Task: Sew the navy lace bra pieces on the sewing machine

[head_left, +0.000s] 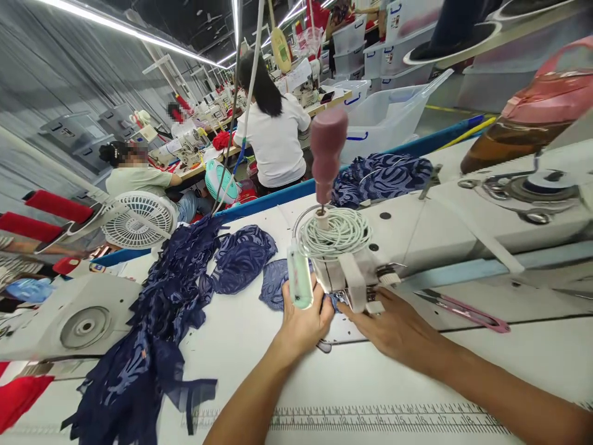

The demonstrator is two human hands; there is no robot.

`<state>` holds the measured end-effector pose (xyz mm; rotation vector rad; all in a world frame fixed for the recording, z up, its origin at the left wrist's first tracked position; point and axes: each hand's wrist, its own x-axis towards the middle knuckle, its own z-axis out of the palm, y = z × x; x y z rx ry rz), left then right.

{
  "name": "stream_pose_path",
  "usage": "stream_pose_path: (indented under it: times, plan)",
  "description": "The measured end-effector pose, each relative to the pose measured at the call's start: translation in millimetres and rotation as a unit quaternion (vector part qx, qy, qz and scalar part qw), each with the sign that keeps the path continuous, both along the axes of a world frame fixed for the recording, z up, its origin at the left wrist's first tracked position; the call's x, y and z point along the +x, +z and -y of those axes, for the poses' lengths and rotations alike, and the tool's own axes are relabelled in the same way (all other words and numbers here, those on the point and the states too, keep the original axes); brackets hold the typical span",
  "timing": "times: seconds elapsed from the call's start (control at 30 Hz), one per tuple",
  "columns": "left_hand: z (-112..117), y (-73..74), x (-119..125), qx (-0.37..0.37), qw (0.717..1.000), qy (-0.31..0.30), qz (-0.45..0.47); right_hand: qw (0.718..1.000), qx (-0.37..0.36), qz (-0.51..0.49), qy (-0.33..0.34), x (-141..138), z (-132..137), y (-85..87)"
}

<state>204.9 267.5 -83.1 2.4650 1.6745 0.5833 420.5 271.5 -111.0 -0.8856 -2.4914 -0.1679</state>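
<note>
Touching patterned blue fabric (pixel 273 284), left hand (pixel 300 316) near pale coiled cord (pixel 340 233)

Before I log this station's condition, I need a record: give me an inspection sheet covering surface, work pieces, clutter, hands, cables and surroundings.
Surface: white table, ruler scale along the near edge.
Work pieces: blue patterned piece at the left hand; navy fabric pile further left.
Clutter: pink-handled cutter beyond the right hand; coiled cord atop the sewing machine.
Hands: both at the machine's needle end; grips partly hidden.
Cables: hanging cord beyond the table.
Surroundings: white fan, co-worker, clear bin.
</note>
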Motion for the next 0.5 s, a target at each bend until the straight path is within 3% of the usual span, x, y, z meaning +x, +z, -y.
stream_pose_path:
  times: [0.1,0.27,0.37,0.5]
  plan:
    - [6.1,-1.8,-3.9,0.078,0.997,-0.015,0.018,1.000,0.011,0.029,0.005,-3.1,0.6,11.9]
    - [16.5,-3.0,-8.0,0.170,0.976,-0.131,-0.029,0.998,-0.024,0.057,-0.029,-2.6,13.4,27.4]
    - [22.8,-4.0,-4.9,0.182,0.973,-0.132,-0.062,0.995,-0.050,0.044,-0.076,20.7,19.4,35.0]
    - [29.3,-4.4,-3.2,0.153,0.980,-0.116,-0.056,0.976,-0.074,-0.007,-0.202,74.9,3.5,36.0]
